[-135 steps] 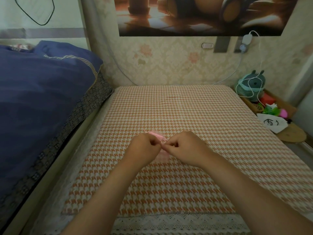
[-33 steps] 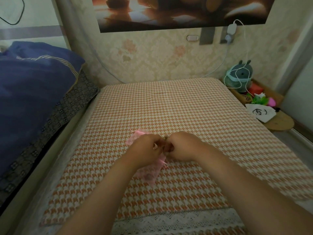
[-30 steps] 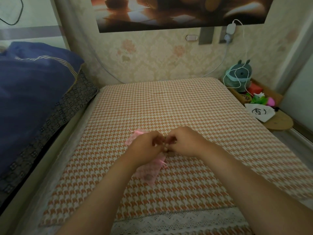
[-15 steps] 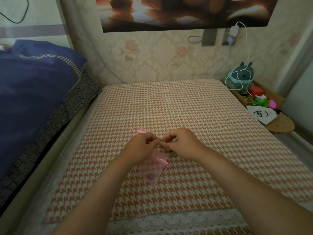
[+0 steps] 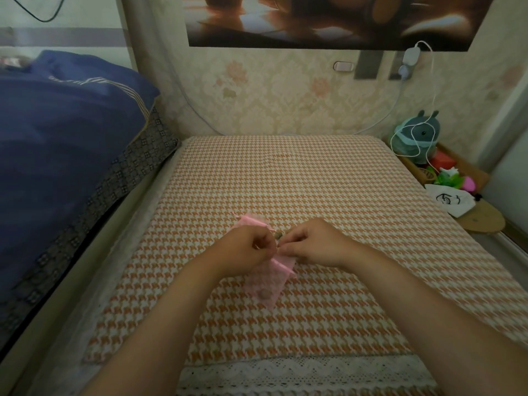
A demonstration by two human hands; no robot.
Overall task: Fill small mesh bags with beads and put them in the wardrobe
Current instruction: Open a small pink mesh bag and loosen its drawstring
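Fingers [image 5: 264, 243] of both my hands stay pinched on the mouth of the pink mesh bag [image 5: 268, 281], which since half a second ago hangs lower over the houndstooth surface [image 5: 328, 181], one bead [image 5: 263, 293] inside, so I judge filling barely begun

A home bedroom — blue bedding [image 5: 57, 144], floral wallpaper [image 5: 285, 98], plush toy [image 5: 415, 135].

Two bare forearms enter from the bottom edge, no sleeves in view. Left hand [image 5: 245, 247] and right hand [image 5: 317, 244] are bare: no gloves, no watch or bracelet on either wrist. Rings and nail detail too small to tell.
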